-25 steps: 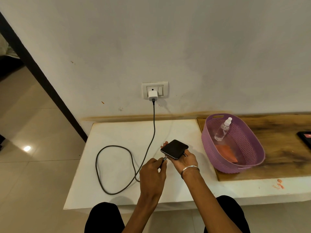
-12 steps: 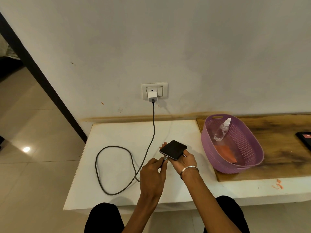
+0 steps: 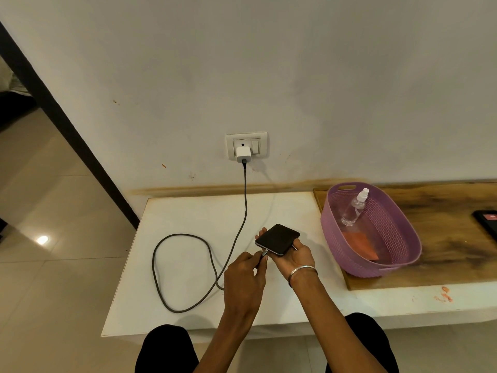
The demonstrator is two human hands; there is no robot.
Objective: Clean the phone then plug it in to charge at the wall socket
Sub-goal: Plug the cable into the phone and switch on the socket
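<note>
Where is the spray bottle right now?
In the head view, right of centre: the spray bottle leans inside the purple basket, above an orange cloth.

dark device [image 3: 488,221] (partly cropped), wooden board [image 3: 454,232]

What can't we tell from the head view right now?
- Whether the plug is fully seated in the phone: too small, left hand covers it.
- Wall switch on or off: too small.
- Dark object at right: cut off by the frame edge.
</note>
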